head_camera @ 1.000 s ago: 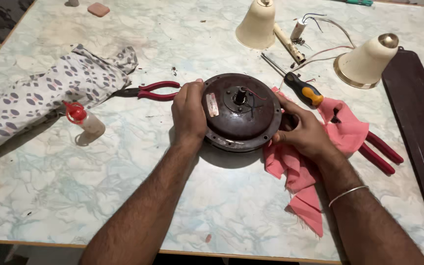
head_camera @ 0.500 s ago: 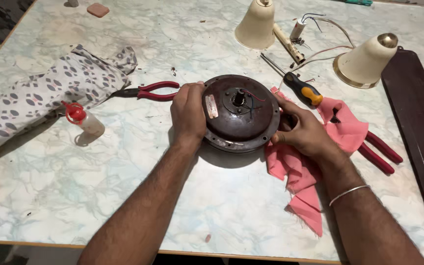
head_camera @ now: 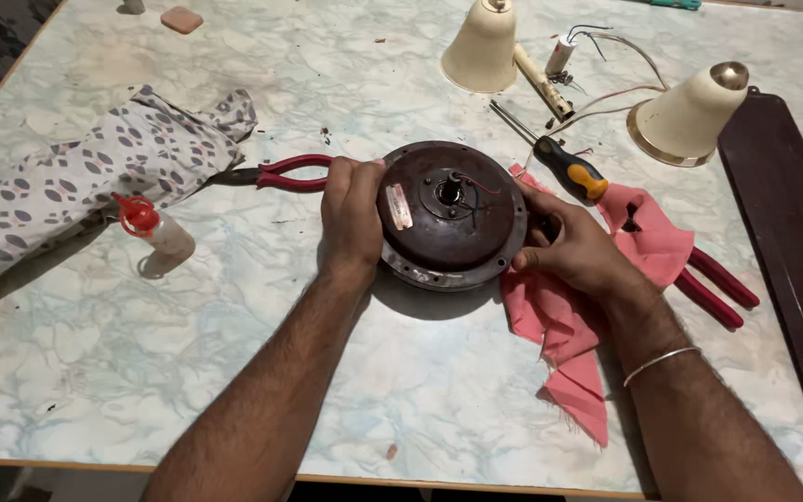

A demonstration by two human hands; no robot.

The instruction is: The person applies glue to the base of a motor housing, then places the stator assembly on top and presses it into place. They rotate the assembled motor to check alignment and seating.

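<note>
Even, fairly bright overhead light, soft shadows, sharp focus, mild wide-angle distortion.

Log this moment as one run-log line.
left hand: grips motor housing left rim | right hand: grips its right rim | housing: flat on table | under right hand: pink cloth | nearby: red pliers, screwdriver

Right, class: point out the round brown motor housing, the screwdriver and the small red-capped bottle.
motor housing [head_camera: 453, 218], head view, top face.
screwdriver [head_camera: 571, 173], head view, black and orange handle.
red-capped bottle [head_camera: 167, 237], head view, clear body.
</note>
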